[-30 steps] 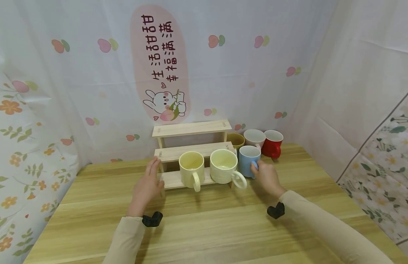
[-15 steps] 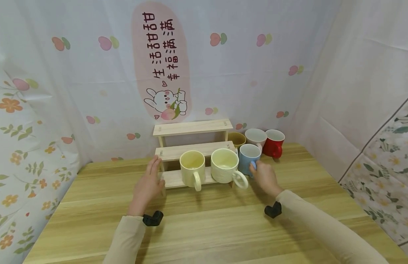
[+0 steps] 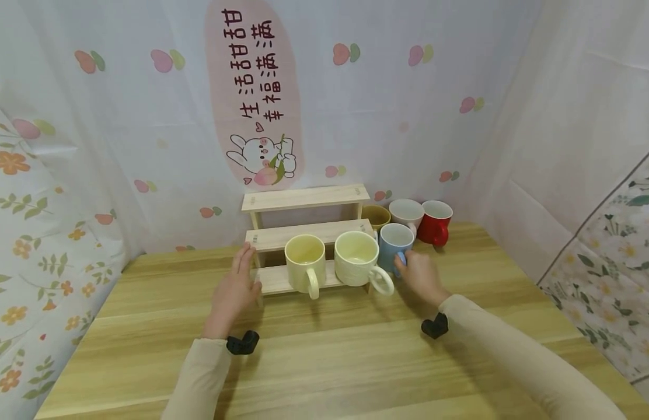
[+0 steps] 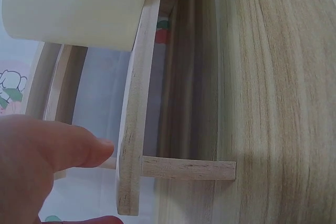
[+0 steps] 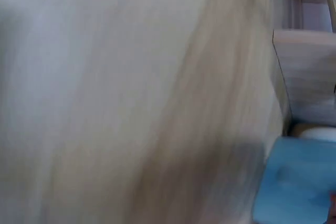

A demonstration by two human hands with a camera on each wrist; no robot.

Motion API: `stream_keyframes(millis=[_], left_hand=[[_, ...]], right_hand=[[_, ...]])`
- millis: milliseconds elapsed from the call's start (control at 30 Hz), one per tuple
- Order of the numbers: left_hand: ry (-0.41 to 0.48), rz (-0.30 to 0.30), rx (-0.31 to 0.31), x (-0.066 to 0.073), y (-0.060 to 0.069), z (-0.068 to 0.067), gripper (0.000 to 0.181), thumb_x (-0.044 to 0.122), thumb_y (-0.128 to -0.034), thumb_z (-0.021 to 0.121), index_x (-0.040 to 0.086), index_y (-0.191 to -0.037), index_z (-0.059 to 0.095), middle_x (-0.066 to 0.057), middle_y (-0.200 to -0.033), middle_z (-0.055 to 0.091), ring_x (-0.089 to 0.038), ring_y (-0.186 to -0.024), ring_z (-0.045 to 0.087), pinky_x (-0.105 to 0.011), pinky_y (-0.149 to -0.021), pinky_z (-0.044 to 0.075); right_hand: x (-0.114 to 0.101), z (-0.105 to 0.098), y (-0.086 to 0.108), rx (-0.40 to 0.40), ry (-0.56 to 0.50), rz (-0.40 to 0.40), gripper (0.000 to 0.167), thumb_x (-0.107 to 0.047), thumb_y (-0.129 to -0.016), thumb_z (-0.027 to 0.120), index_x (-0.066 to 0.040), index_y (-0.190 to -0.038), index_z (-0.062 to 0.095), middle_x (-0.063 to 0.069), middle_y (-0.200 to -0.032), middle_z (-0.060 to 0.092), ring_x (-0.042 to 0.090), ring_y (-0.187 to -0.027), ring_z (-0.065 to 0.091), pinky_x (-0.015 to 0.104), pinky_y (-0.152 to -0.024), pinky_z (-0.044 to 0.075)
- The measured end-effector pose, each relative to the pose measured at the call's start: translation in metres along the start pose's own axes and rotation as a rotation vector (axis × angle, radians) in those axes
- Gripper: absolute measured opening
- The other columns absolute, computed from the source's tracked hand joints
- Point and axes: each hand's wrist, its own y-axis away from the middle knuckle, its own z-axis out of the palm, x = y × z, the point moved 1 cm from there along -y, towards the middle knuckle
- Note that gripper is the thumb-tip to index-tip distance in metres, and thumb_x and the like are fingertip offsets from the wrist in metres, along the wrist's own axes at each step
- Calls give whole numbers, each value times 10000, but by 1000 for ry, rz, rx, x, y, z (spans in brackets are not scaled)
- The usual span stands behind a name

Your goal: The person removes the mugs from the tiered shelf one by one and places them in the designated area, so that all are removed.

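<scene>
My right hand (image 3: 423,279) pinches the handle of a light blue mug (image 3: 391,254) to the right of a three-tier wooden shelf (image 3: 309,233). The same blue mug (image 5: 294,182) shows at the lower right of the right wrist view. My left hand (image 3: 232,297) rests against the shelf's left end with its fingers fairly straight; in the left wrist view, the thumb (image 4: 79,142) is beside the lowest board (image 4: 134,129). On that lowest board stand a yellow mug (image 3: 298,274) and a pale cream mug (image 3: 351,268) with a ring-shaped handle, both handles facing forward.
Behind the blue mug stand a mustard mug (image 3: 377,214), a pale pink-white mug (image 3: 407,211) and a red mug (image 3: 433,226), close together. A printed curtain (image 3: 387,116) hangs behind the wood-grain table (image 3: 324,361). The right wrist view is blurred.
The blue mug has shifted slightly toward the back with my right hand still on its handle. The left hand and the two mugs on the shelf keep their places; the head view has tilted slightly.
</scene>
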Motion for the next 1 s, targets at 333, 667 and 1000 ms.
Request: stream_keyframes(millis=[333,667,1000], left_hand=[[-5,2,-11,2,-1,-1,760,133,-888,587,103,-1518,162,-54,-1604,95,-152,-484,405,-277,-431,352],[-8,-10,-11,2,1,0,767,133,-884,601,100,-1516,167,-52,-1603,98,-151,-480,404,-279,-428,346],[-1,2,-3,1,0,1,778,125,-883,595,101,-1522,151,-54,-1606,91,-148,-471,393,-280,-431,349]], right_hand=[[-1,-28,-6,-27,81,-119,389,-263,-899,613,-90,-566,510,13,-466,459,181,-452,445,297,-415,333],[-27,-52,2,25,-10,-252,365,-203,-877,631,-132,-548,489,-46,-474,401,88,-460,345,225,-447,254],[-49,-58,15,30,-7,-337,355,-199,-846,666,-143,-545,487,-62,-463,399,52,-448,339,193,-433,248]])
